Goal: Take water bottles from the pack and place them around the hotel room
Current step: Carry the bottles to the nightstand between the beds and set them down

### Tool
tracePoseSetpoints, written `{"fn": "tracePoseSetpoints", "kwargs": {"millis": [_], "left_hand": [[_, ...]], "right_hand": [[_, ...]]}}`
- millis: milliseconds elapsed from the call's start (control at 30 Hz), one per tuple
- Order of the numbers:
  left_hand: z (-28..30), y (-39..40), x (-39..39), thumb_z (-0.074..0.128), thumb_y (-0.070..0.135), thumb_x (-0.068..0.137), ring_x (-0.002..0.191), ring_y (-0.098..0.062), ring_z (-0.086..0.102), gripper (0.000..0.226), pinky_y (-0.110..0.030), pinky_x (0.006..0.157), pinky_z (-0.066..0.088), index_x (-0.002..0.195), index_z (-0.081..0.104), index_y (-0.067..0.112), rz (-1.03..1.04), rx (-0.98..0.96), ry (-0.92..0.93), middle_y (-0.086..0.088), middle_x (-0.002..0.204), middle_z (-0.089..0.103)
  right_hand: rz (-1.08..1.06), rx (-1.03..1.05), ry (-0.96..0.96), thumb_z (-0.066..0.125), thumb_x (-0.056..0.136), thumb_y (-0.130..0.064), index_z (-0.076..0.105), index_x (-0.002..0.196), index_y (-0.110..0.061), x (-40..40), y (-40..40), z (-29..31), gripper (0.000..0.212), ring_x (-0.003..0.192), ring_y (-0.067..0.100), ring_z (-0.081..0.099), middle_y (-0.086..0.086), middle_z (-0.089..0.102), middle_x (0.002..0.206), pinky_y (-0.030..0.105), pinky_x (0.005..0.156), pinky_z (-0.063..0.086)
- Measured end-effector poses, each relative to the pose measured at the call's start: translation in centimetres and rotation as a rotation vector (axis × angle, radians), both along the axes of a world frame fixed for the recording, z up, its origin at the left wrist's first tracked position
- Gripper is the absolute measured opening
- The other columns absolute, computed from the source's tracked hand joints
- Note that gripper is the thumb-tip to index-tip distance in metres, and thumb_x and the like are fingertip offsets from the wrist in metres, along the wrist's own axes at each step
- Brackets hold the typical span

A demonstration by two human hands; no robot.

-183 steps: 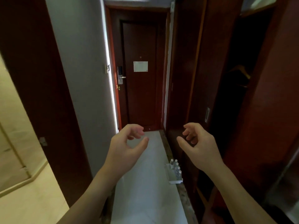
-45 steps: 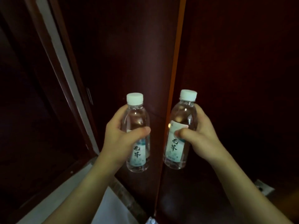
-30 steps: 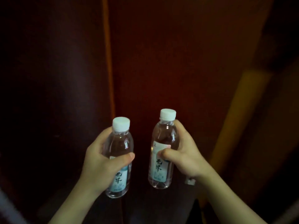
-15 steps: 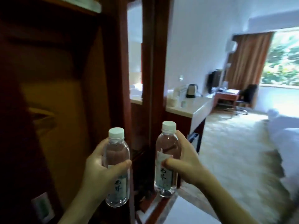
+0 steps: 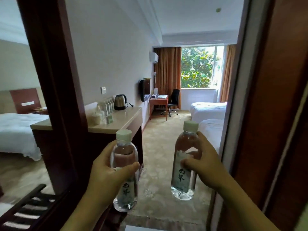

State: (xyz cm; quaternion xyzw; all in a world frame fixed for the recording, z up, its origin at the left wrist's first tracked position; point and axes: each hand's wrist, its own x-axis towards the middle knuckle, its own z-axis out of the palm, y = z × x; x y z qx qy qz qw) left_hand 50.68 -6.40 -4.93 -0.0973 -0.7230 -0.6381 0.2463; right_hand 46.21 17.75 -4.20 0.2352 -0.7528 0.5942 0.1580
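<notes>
My left hand (image 5: 106,177) grips a clear water bottle (image 5: 125,185) with a white cap and a pale label, held upright at lower centre. My right hand (image 5: 205,165) grips a second, matching water bottle (image 5: 183,164), also upright, a little higher and to the right. Both bottles are full and capped. The pack they came from is out of view.
A counter (image 5: 123,120) on the left carries a kettle (image 5: 120,102), several bottles (image 5: 106,106) and cups. Carpet (image 5: 160,147) leads to a desk (image 5: 158,102) with a chair (image 5: 174,100) by the window. Two white beds (image 5: 208,110) lie right; a dark wooden frame (image 5: 55,97) and a door (image 5: 275,114) flank me.
My view has swung from the dark wardrobe into the bedroom. Both hands still hold their bottles upright, now further apart, and the counter and beds look nearer.
</notes>
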Motion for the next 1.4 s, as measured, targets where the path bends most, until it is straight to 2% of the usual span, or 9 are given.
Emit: {"fn": "tracePoseSetpoints", "kwargs": {"millis": [333,533,667,733,833,1067,1133,1300,1400], "left_hand": [[-1.0,1.3,-14.9,0.077,0.012,0.052,0.069,-0.015,0.072,0.042,-0.027,0.061,0.055,0.091,0.072,0.027,-0.086,0.032,-0.062,-0.003,0.08,0.074],[-1.4,-1.0,-26.7,0.081,0.024,0.044,0.074,-0.014,0.073,0.048,-0.022,0.055,0.056,0.088,0.071,0.04,-0.15,0.046,-0.025,0.003,0.084,0.076],[-0.6,-2.3,-35.6,0.08,0.035,0.052,0.08,-0.02,0.073,0.047,-0.046,0.069,0.062,0.097,0.068,0.042,-0.223,-0.027,0.005,0.001,0.09,0.076],[-0.1,-2.6,-39.4,0.077,0.043,0.053,0.079,-0.021,0.073,0.048,-0.052,0.069,0.061,0.099,0.067,0.038,-0.239,-0.064,0.048,0.0,0.089,0.075],[0.8,-2.4,-45.0,0.074,0.046,0.052,0.076,-0.019,0.073,0.044,-0.036,0.065,0.062,0.095,0.067,0.036,-0.258,-0.083,0.07,-0.002,0.087,0.074],[0.1,1.2,-58.7,0.074,0.05,0.048,0.082,-0.004,0.072,0.045,-0.01,0.059,0.053,0.093,0.064,0.05,-0.322,-0.095,0.043,0.013,0.092,0.074],[-0.5,3.0,-63.0,0.074,0.05,0.048,0.082,-0.003,0.072,0.046,-0.009,0.058,0.052,0.093,0.064,0.052,-0.33,-0.085,0.038,0.015,0.093,0.074],[-1.4,8.1,-74.0,0.077,0.044,0.047,0.075,-0.013,0.072,0.06,-0.014,0.056,0.053,0.102,0.067,0.021,-0.328,-0.086,0.024,0.0,0.087,0.074],[-0.9,10.8,-81.1,0.078,0.045,0.048,0.074,-0.016,0.073,0.048,-0.016,0.059,0.054,0.094,0.068,0.032,-0.287,-0.103,0.029,-0.002,0.087,0.074]], "right_hand": [[-0.204,0.113,-0.051,0.066,0.053,-0.037,0.055,0.103,-0.046,-12.3,2.0,-1.1,0.053,0.097,0.015,0.067,-0.017,0.066,0.099,0.052,0.09,0.054],[-0.238,0.122,-0.066,0.066,0.051,-0.037,0.055,0.099,-0.044,-22.5,-1.7,-1.7,0.05,0.097,0.015,0.065,-0.019,0.064,0.096,0.048,0.09,0.055],[-0.245,0.062,-0.078,0.067,0.047,-0.034,0.057,0.1,-0.046,-29.6,-4.0,-0.6,0.055,0.089,0.016,0.065,-0.015,0.063,0.095,0.026,0.071,0.056],[-0.241,0.06,-0.091,0.068,0.048,-0.034,0.054,0.11,-0.042,-32.6,-4.5,-0.1,0.064,0.093,0.014,0.064,-0.02,0.063,0.099,0.026,0.074,0.057],[-0.267,0.07,-0.112,0.07,0.055,-0.027,0.051,0.116,-0.039,-37.6,-4.7,0.6,0.064,0.102,0.015,0.066,-0.021,0.064,0.103,0.034,0.086,0.06],[-0.3,0.042,-0.12,0.071,0.055,-0.03,0.053,0.109,-0.034,-50.5,-1.6,-0.4,0.057,0.101,0.011,0.066,-0.02,0.065,0.099,0.026,0.084,0.057],[-0.297,0.025,-0.097,0.068,0.051,-0.039,0.054,0.108,-0.031,-54.9,0.2,-1.1,0.059,0.099,0.008,0.066,-0.02,0.065,0.098,0.021,0.077,0.056],[-0.266,-0.011,-0.042,0.067,0.054,-0.035,0.056,0.11,-0.026,-66.4,5.7,-2.2,0.057,0.098,0.008,0.065,-0.016,0.066,0.098,0.018,0.074,0.054],[-0.247,-0.007,-0.031,0.065,0.053,-0.032,0.056,0.11,-0.025,-73.8,8.7,-1.4,0.058,0.096,0.004,0.064,-0.018,0.066,0.096,0.017,0.072,0.053]]}}
